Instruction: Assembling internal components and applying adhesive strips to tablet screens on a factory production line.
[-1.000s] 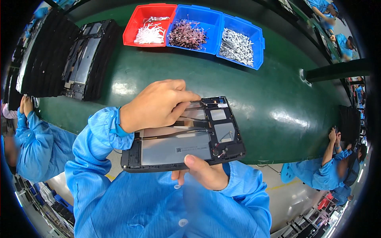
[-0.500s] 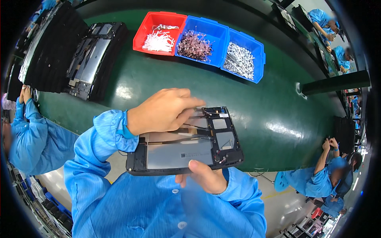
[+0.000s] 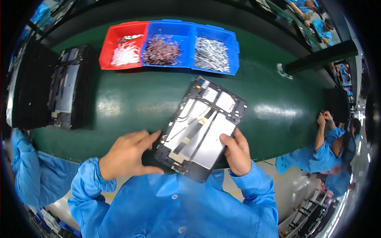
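Note:
An opened tablet [image 3: 204, 139] with its silver battery and dark ribbon cables bare is tilted in front of me, its top end pointing away. My right hand [image 3: 237, 151] grips its right edge, thumb on the battery side and fingers behind. Close by its lower left edge is my left hand [image 3: 129, 154], thumb and forefinger spread apart, holding nothing. Whether the left fingertips touch the edge I cannot tell.
Beyond the tablet stand a red bin [image 3: 104, 53] with white pieces and two joined blue bins, one with brownish wired parts [image 3: 162, 51], the other with silvery parts [image 3: 212, 53]. Opened tablets [image 3: 65, 89] are stacked at left on the green table [image 3: 131, 103]. Co-workers [image 3: 317, 152] sit on either side.
The tablet has turned from lying sideways to a steep slant, top end away. My left hand has come off its top and moved down left; the right now grips its right edge.

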Available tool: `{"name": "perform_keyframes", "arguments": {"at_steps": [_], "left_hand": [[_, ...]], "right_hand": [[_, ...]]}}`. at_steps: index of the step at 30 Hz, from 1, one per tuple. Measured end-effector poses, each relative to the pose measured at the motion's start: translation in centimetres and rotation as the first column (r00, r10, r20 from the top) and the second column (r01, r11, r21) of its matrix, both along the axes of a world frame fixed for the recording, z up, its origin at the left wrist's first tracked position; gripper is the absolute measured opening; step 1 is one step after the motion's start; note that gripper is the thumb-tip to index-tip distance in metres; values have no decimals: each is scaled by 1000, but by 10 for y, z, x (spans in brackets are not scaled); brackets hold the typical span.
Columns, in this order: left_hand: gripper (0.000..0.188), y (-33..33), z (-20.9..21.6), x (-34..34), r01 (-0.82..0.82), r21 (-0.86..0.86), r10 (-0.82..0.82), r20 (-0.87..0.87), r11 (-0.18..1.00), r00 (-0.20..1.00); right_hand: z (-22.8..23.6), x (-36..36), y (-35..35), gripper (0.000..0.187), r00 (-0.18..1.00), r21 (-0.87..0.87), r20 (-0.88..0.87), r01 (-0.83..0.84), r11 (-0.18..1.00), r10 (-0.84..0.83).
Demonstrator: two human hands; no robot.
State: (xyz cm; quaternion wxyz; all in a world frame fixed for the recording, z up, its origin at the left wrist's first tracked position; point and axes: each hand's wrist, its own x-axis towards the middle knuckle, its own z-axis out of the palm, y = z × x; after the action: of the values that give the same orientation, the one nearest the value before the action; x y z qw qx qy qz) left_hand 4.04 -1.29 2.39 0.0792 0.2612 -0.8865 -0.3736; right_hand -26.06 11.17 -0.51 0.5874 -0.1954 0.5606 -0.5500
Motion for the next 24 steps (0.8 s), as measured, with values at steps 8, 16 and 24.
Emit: {"name": "perform_keyframes", "arguments": {"at_steps": [8,16,24], "left_hand": [[85,36,-27,-6,-75,-142,74,-11,987,997],[42,-11,-8,-19,-169,197,179,-33,966,983],[23,-60,-40,-70,-409,597,557,-77,690,827]], "right_hand": [[-22,-4,5,47,973,5,-229,-27,1000,27],[-40,-22,1,47,985,-4,-157,-76,997,74],[-13,-22,-11,50,997,13,69,-35,999,34]]}}
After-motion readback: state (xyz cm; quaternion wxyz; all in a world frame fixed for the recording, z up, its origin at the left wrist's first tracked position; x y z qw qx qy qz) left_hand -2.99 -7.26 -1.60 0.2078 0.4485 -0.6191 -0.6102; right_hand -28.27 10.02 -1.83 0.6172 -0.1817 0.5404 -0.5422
